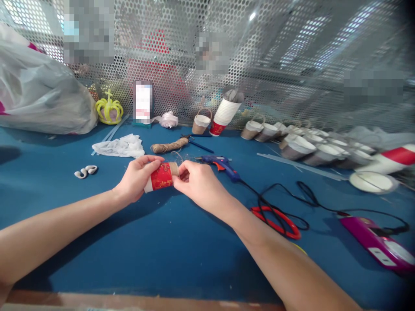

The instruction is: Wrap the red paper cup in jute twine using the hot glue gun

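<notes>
The left hand (pixel 138 175) is closed around a paper cup (pixel 161 176), which lies on its side in the air above the blue table (pixel 168 246), in front of the person. The right hand (pixel 196 179) has its fingers bent at the other end of this cup, where a band of twine (pixel 175 169) is wound, and the thumb rests against that end. Whether these fingers pinch the strand or only press the wall, one cannot tell.

The cup is probably very light and made of thin card, so it should keep its shape under a soft hold but dent under a hard squeeze. The red printed surface may be a little slippery; the wound band looks rougher and should give better friction, though its turns could slide if pushed sideways. The best place to hold seems to be the part without twine, with fingers spread around it, as the left hand does.

Just beyond the hands lies a twine bundle (pixel 168 146), which looks soft and easy to tangle. Near the right hand is a blue glue gun (pixel 222 165); its nozzle may be hot, so the handle is the safer part. Farther back, a stack of cups (pixel 227 111) leans to one side.
</notes>
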`<state>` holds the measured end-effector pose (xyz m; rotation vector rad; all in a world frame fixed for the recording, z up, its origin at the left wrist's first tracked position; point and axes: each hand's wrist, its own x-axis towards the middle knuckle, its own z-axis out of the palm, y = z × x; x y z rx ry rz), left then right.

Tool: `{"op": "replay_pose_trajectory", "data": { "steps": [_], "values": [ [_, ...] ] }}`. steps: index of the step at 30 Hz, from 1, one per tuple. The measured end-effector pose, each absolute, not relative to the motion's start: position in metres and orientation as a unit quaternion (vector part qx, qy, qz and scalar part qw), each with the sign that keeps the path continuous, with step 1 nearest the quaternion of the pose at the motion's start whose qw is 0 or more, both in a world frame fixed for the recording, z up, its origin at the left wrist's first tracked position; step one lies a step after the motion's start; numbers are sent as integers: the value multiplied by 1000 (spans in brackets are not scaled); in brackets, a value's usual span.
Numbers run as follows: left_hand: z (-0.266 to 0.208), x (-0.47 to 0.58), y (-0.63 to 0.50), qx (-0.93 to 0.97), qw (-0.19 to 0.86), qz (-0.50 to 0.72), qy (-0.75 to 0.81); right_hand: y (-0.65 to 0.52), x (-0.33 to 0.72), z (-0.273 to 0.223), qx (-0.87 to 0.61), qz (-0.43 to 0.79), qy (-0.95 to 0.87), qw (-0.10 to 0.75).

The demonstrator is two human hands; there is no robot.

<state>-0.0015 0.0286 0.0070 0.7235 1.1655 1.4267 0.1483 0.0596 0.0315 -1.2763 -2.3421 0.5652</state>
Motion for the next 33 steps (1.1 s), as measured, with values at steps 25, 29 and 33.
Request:
{"op": "replay_pose_trajectory", "data": {
  "steps": [25,29,33],
  "values": [
    [5,-3,31,306,552,593,500,61,151,34,-443,249,-840,187],
    [-2,-5,28,405,493,601,482,68,156,40,-426,341,-813,204],
    [-5,-6,19,576,339,568,480,75,164,42,-434,518,-703,220]
  ]
}}
